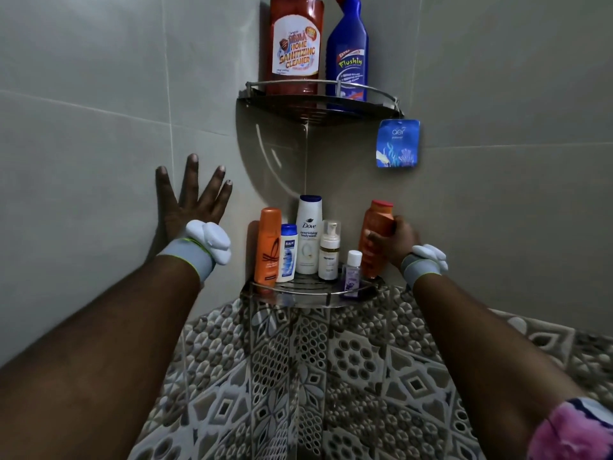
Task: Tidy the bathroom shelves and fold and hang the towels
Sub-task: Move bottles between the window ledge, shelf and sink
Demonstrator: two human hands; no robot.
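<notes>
**Entry: lower shelf, right end**

- Item held: red-capped orange bottle, at the far right end of the lower shelf, close to the right wall. It is nearly upright. I cannot tell whether its base rests on the wire or sits just above it.
- My right hand: fingers and thumb wrapped round the bottle's middle, gripping firmly.
- My left hand: holding nothing, fingers spread, palm flat on the left wall.
- Same shelf, left to right: tall orange bottle, small blue-capped bottle, Dove bodywash at the back, pump bottle, small clear bottle near the rim.
- Upper shelf: red cleaner bottle and blue bottle, both standing. An air freshener hangs at its right end.
- Towels: none in view.

**Handling note (my judgement):** The step is seating this bottle in the row.
- The small clear bottle stands just beside it and looks light, so I should bring mine straight down rather than slide it sideways.
- I should feel the base sit flat across the wires before I let go.
- I should tuck it back toward the wall and turn the label outward.
- The braced left palm should steady my reach.
</notes>
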